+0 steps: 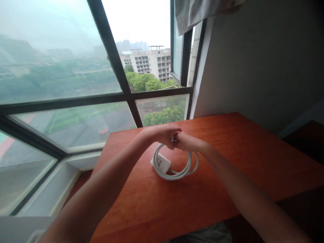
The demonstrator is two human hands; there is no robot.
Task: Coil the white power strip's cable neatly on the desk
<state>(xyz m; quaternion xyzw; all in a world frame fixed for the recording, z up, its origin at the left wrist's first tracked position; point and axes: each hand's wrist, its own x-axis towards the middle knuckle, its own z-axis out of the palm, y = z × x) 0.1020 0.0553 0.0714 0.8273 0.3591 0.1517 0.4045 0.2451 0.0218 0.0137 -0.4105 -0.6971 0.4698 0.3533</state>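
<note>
A white power strip [164, 164] lies on the wooden table, partly behind loops of its own cord. Its white cord [174, 177] is wound into a round coil that hangs from my hands and reaches down to the tabletop. At the top of the coil, my left hand [167, 135] is closed around the loops. My right hand [186, 141] meets it there, fingers also closed on the cord and partly hidden. A small dark and silvery bit [174, 138] shows between the hands, too small to make out.
The reddish wooden table [243, 148] stretches under the hands and off to the right. Large windows [60, 60] with dark frames stand at the left and behind, one pane open. A pale curtain [194, 13] hangs above a grey wall [255, 64].
</note>
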